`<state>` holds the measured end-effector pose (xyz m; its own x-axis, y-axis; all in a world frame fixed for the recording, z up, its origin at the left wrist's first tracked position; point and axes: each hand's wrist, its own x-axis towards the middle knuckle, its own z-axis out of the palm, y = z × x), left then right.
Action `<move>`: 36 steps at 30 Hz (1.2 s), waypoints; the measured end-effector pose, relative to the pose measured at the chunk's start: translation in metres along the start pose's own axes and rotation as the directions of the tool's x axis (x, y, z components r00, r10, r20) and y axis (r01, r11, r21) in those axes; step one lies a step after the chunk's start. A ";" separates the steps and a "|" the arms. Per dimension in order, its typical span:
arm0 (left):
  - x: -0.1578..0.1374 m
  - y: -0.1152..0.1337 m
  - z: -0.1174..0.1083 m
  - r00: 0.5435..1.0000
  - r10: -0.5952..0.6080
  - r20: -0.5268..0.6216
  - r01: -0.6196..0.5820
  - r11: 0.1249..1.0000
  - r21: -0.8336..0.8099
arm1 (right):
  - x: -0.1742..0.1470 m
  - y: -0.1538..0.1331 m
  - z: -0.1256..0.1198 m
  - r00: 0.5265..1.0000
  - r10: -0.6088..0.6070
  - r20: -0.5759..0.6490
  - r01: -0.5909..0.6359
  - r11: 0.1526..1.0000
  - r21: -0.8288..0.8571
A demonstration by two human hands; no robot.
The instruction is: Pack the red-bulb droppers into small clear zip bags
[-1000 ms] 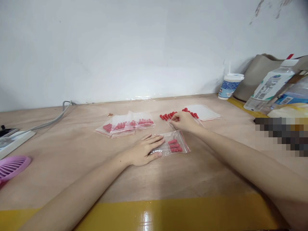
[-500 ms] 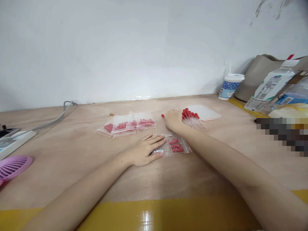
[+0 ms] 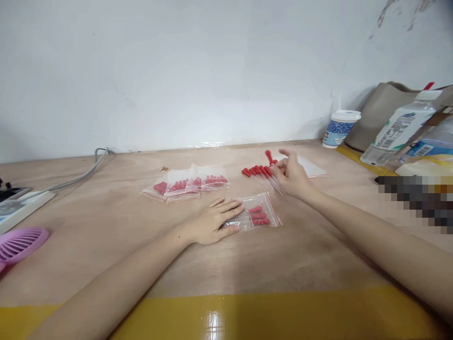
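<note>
My left hand (image 3: pixel 215 221) lies flat, fingers spread, on the left end of a clear zip bag (image 3: pixel 275 212). Several droppers with red rubber bulbs (image 3: pixel 259 216) show inside the bag. Farther back, my right hand (image 3: pixel 292 175) is closed in a pinch, and a red-bulbed dropper (image 3: pixel 268 156) sticks up from its fingertips. Its stem is hidden by the fingers. Just left of that hand, a row of loose droppers (image 3: pixel 255 171) rests on the table, clear stems toward me. Partly behind the hand is a stack of flat bags (image 3: pixel 313 167).
Filled zip bags (image 3: pixel 184 184) overlap at the back left. A paper cup (image 3: pixel 340 128), a plastic bottle (image 3: pixel 399 125) and a grey container (image 3: pixel 368 111) stand at the right. On the left are a pink fan (image 3: pixel 23 245), a white power strip (image 3: pixel 26 212) and a grey cable (image 3: pixel 79 178).
My right hand has moved right along the loose droppers, uncovering their left end and the bag's right edge. A dropper now stands up at its fingertips. My left hand has stayed put.
</note>
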<state>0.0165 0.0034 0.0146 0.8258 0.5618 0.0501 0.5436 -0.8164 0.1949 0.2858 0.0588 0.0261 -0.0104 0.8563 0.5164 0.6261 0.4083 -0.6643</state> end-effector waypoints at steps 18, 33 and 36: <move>0.001 0.000 0.000 1.000 0.012 -0.007 -0.012 1.000 -0.001 | -0.058 -0.002 0.008 0.916 0.368 0.159 -0.390 0.724 0.569; 0.000 0.002 -0.002 1.000 -0.011 0.009 0.011 1.000 -0.005 | -0.047 0.018 -0.022 0.867 -0.018 0.498 -0.096 0.974 0.203; 0.000 0.001 -0.001 1.000 -0.017 0.005 0.017 1.000 0.002 | -0.045 0.019 -0.017 0.849 -0.195 0.491 0.100 0.972 0.213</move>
<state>0.0165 0.0025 0.0159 0.8171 0.5749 0.0415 0.5580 -0.8070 0.1934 0.3115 0.0223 -0.0007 -0.5137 0.8027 0.3030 0.4414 0.5501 -0.7089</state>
